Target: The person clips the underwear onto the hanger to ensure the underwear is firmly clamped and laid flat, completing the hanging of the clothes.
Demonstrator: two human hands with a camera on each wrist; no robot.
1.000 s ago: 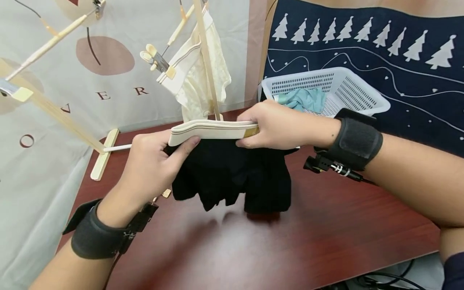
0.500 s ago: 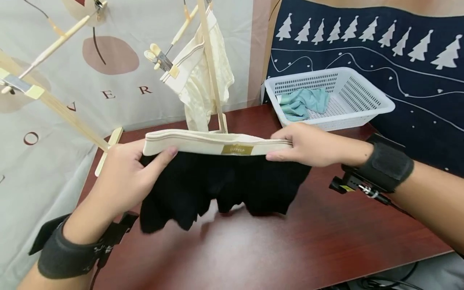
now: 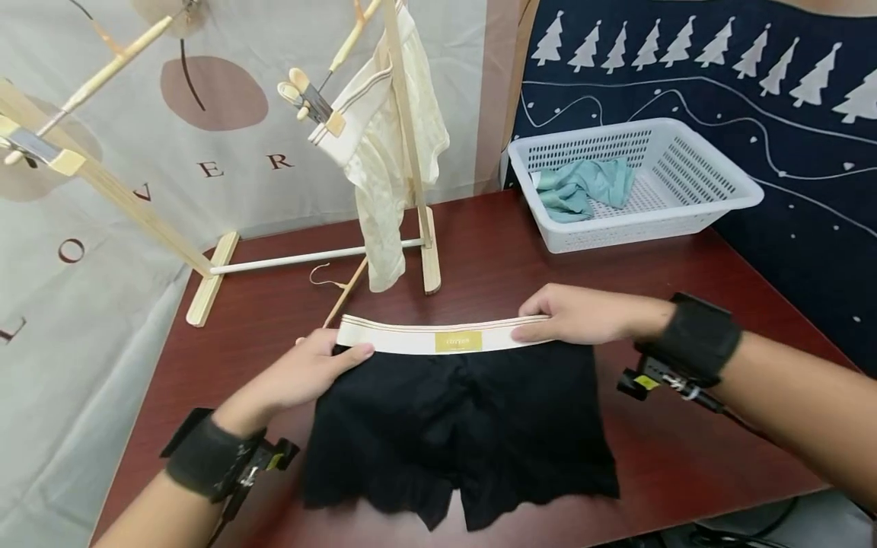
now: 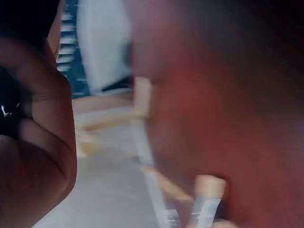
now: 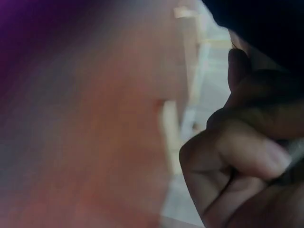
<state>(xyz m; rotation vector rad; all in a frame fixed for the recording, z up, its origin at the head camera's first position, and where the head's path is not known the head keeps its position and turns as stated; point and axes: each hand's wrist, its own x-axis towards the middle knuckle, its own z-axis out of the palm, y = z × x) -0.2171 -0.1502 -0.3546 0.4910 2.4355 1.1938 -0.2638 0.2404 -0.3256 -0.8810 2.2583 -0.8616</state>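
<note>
Black boxer briefs [image 3: 466, 426] with a white waistband and a gold label spread out low over the table in the head view, legs toward the near edge. My left hand [image 3: 304, 373] pinches the waistband's left end, thumb on top. At the right end, my right hand [image 3: 575, 313] grips the band between thumb and fingers. The left wrist view is blurred and shows the left hand [image 4: 40, 133] at its left side. In the right wrist view the right hand's [image 5: 237, 161] fingers are curled, with dark cloth above them.
A wooden rack [image 3: 411, 137] stands at the back left, with cream underwear [image 3: 384, 183] clipped on a hanger. Another hanger [image 3: 349, 289] lies behind the waistband. At the back right, a white basket [image 3: 651, 228] holds teal cloth [image 3: 582, 186]. The dark red table [image 3: 685, 304] ends in front.
Both hands have drawn the waistband apart and brought the black boxer briefs down toward the table and nearer the body. The garment now spreads flat, its label facing up.
</note>
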